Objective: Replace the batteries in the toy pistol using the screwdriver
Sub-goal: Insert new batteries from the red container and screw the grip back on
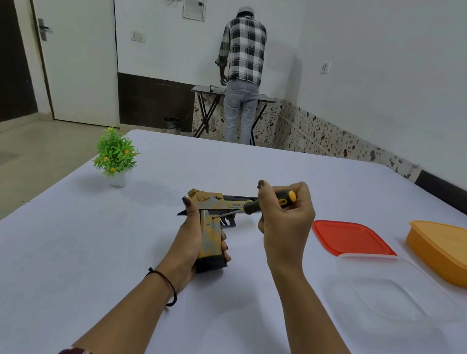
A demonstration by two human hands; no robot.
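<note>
- The toy pistol (208, 234) is near the middle of the table (129, 252). Its butt points to 6 o'clock, toward the person, and its barrel runs toward 3 o'clock. I cannot tell whether the butt rests on the cloth.
- The screwdriver (253, 206) comes in from 2 o'clock, and its tip meets a small screw high on the grip, just beside the trigger guard.
- The left hand (189, 239) wraps the grip from 9 o'clock, thumb up behind the slide. The right hand (285, 224) is closed around the black and yellow handle.
- Risk 1: the shaft looks slanted rather than square to the screw, so turning could make the tip ride out and chew the head or scar the plastic.
- Risk 2: a slipping tip would likely travel toward the left hand's fingers curled at the grip's 3 o'clock edge.
- Risk 3: only 1 hand steadies the pistol, so hard pressure may twist it and break the tip's seat.
- Risk 4: a freed screw is tiny and could drop and roll off unseen. The red lid (351, 238) at 3 o'clock and the clear container (389, 287) at 4 o'clock are near, but not beneath the work.
- No fresh batteries show in this view.
- The orange box (452, 250), farther out at 3 o'clock, and the potted plant (115, 156) at 10 o'clock stand well apart and seem harmless.
</note>
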